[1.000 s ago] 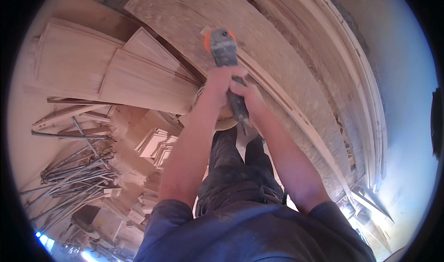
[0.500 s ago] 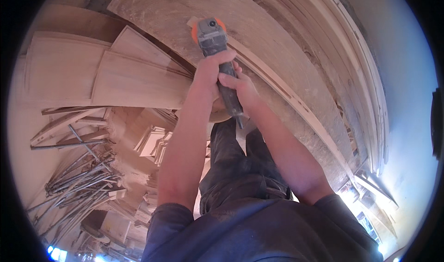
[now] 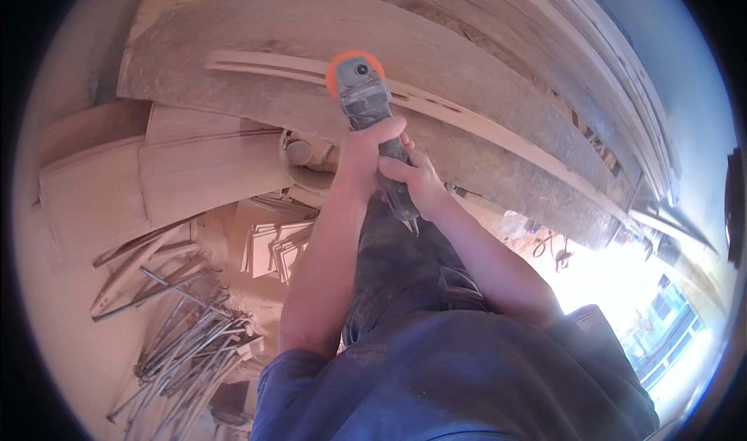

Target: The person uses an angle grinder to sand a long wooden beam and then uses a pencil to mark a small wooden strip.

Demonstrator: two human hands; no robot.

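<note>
**Kid:** What is the person holding?

**Helper:** A grey power grinder with an orange disc guard at its front end. Both hands grip it. The left hand wraps round the body of the tool, fingers closed tight on it. The right hand sits just behind, fingers also closed round the tail of the handle.

**Kid:** Why two hands?

**Helper:** I think it is so the tool stays steady. One hand is close to the disc to steer, and the other is at the back to hold it level.

**Kid:** Where is the disc?

**Helper:** It sits on a long thin wooden strip. That strip lies on top of a big dusty plank, which works like a tabletop. The strip runs from the upper left down to the right, so the tool can slide along it.

**Kid:** Is there room to move?

**Helper:** Along the strip, yes, both ways look open. Farther away more long boards lie side by side, near the plank's far edge. On the near side the plank's edge is right by the person's legs.

**Kid:** What is on the floor?

**Helper:** To the left are flat wood panels, close to the plank. Lower down is a messy pile of thin sticks, well apart from the hands. A small stack of cut pieces lies between them and the legs.
</note>
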